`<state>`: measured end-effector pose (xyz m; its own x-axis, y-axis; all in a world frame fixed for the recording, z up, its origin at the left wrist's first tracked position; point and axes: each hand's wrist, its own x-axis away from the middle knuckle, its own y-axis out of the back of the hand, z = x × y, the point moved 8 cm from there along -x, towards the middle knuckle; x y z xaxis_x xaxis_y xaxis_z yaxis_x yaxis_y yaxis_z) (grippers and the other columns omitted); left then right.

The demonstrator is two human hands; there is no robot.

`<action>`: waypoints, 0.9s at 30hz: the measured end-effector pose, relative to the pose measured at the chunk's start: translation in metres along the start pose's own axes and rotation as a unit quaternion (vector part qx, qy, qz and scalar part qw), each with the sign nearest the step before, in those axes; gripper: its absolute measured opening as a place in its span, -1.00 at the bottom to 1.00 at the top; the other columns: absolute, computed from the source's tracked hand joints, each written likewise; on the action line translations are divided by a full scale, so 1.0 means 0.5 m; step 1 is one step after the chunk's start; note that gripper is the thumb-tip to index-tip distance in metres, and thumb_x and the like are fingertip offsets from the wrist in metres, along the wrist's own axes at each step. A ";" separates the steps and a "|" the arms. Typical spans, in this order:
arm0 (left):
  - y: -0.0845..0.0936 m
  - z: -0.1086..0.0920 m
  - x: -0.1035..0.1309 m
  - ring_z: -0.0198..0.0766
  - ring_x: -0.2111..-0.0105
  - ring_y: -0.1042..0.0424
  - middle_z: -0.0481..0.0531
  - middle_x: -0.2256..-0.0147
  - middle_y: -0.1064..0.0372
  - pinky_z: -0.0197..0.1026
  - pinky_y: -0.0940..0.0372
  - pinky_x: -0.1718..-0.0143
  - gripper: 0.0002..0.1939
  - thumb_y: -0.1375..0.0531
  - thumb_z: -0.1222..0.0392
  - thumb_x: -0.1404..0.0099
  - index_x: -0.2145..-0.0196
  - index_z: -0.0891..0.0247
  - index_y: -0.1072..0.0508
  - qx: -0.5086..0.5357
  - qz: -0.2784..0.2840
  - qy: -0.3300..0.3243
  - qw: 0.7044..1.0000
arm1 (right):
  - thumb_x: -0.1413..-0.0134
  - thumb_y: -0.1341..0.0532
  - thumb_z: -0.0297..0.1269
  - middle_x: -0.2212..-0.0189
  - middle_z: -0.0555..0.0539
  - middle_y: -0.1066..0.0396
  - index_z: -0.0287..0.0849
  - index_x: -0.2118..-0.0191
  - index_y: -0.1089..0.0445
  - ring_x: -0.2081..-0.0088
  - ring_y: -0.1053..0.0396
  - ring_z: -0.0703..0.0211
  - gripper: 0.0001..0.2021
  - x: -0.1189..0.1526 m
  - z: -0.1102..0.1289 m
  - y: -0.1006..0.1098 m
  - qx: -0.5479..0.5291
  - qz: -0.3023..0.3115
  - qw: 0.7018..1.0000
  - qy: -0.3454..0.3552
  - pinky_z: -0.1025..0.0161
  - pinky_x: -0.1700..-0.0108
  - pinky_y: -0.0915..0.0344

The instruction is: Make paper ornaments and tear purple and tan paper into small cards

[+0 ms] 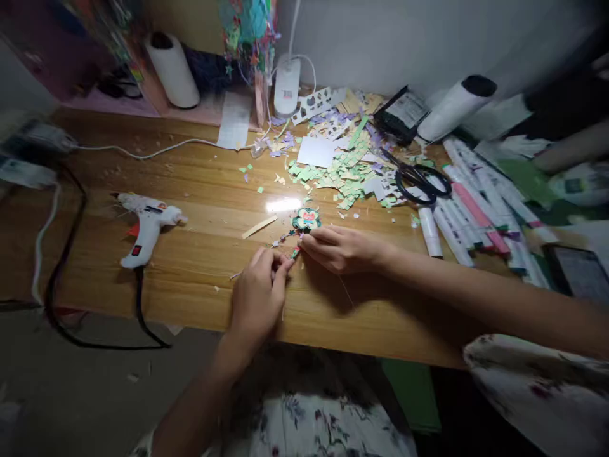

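Observation:
A flower-shaped paper ornament [307, 219], dark green, cream and red, lies on the wooden table just beyond my fingertips. A string of small stars [276, 243] runs from it toward the left. My left hand [259, 279] is closed, its thumb and finger pinching a small green and pink piece [295, 252]. The tip of a thin pale stick [235, 276] shows beside that hand. Close by, my right hand [337, 251] is closed in a pinch at the ornament's lower edge. A fine thread [347, 292] trails below it; my fingers hide what they grip.
On the left lies a white glue gun [147, 228] with a black cable. Green, cream and purple paper scraps [342, 171] cover the back middle. Black-handled scissors [421, 181], several markers [476, 209] and a phone [580, 273] lie at right. A cream paper strip [259, 227] is near my left hand.

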<state>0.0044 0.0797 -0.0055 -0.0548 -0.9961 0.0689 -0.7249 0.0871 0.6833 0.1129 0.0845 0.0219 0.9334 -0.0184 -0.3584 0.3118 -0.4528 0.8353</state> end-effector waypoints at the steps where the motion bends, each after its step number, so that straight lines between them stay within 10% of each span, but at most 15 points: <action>1: 0.000 0.000 0.000 -0.31 0.40 -0.27 -0.07 0.39 -0.28 -0.28 -0.09 0.35 -0.87 -0.04 0.21 -0.29 0.42 0.21 -0.28 0.001 -0.002 -0.003 1.000 | -0.21 -0.02 -0.49 0.37 -0.13 -0.37 -0.39 0.33 -0.38 0.37 -0.22 0.24 -0.80 0.000 0.001 -0.002 0.010 0.007 1.000 0.008 0.28 0.31 -0.22; 27: -0.001 0.003 -0.005 -0.36 0.45 -0.25 -0.11 0.41 -0.27 -0.29 -0.08 0.38 -0.86 -0.06 0.18 -0.29 0.43 0.22 -0.30 0.034 0.010 0.002 0.999 | -0.24 0.06 -0.48 0.29 -0.15 -0.38 -0.32 0.20 -0.37 0.26 -0.25 0.18 -0.74 0.015 -0.028 -0.026 -0.073 0.023 0.994 -0.077 0.20 0.20 -0.28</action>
<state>0.0037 0.0823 -0.0070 -0.0670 -0.9941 0.0855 -0.7683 0.1061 0.6312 0.1184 0.1029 0.0142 0.9125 -0.1773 -0.3686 0.3027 -0.3135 0.9000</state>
